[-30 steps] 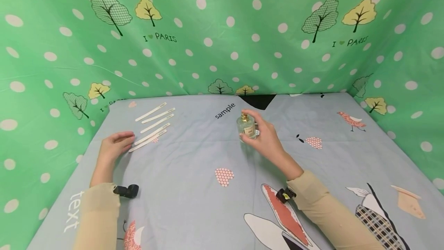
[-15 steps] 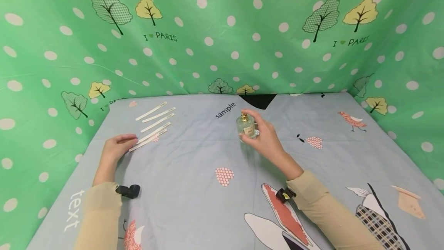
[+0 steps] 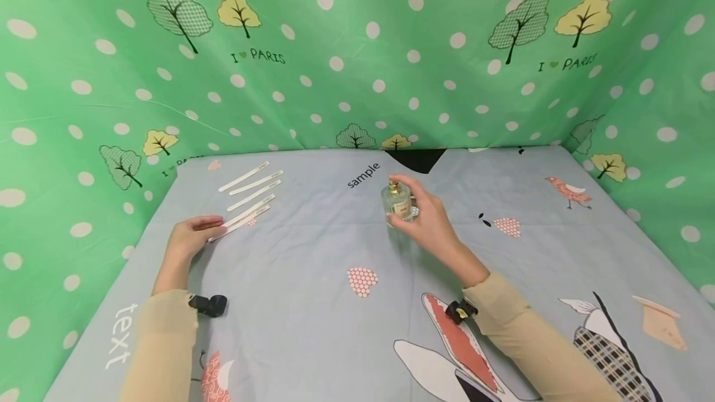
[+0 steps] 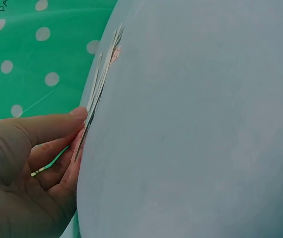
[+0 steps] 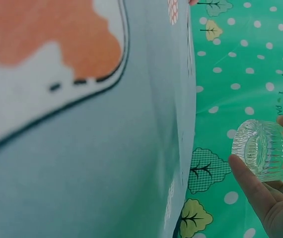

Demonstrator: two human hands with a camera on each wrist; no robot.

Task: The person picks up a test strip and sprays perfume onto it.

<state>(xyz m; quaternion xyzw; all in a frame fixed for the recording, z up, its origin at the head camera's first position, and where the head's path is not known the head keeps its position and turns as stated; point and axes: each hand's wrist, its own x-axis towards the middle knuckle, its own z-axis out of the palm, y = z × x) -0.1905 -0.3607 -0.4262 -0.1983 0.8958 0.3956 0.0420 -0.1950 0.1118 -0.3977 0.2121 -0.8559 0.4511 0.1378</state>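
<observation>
My right hand point(image 3: 427, 222) holds a clear glass perfume bottle point(image 3: 395, 206) upright above the table, the forefinger on its gold spray top and the thumb under its base. The ribbed glass bottle point(image 5: 268, 151) and its pale label also show in the right wrist view. On the left, several slim white perfume test strips point(image 3: 254, 196) lie slanted side by side, with small print at their far ends. My left hand point(image 3: 192, 237) reaches their near ends, fingertips at the nearest strips point(image 4: 99, 91). Whether it pinches one is unclear.
A grey-blue printed cloth point(image 3: 313, 247) covers the table. Green polka-dot fabric point(image 3: 313, 48) rises behind it and at both sides. Each wrist carries a small black camera point(image 3: 215, 306).
My left hand has moved slightly right, its fingertips now over the near ends of the nearest strips. My right hand and the bottle stay in the same place.
</observation>
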